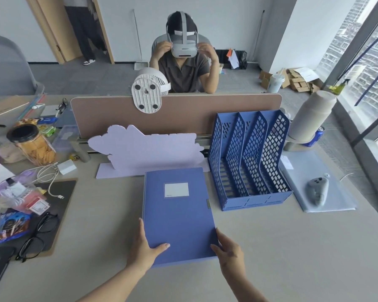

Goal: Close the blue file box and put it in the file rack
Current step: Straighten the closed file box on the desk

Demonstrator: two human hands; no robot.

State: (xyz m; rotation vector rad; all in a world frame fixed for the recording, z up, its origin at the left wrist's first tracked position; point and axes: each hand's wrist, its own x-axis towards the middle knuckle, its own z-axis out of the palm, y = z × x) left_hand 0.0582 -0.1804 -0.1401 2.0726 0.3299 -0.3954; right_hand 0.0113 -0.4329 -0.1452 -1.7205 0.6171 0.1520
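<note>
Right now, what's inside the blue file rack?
The file rack looks empty: its slots show only bare floor through the mesh dividers. The blue file box lies flat on the desk beside it, both hands at its near corners. The slots' back corners are partly hidden.

Both forearms cut by bottom edge; small print on white rectangular label of flat blue file box illegible.

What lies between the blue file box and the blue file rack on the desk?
Nothing: in the head view, only a narrow strip of bare desk separates the file box from the file rack.
</note>
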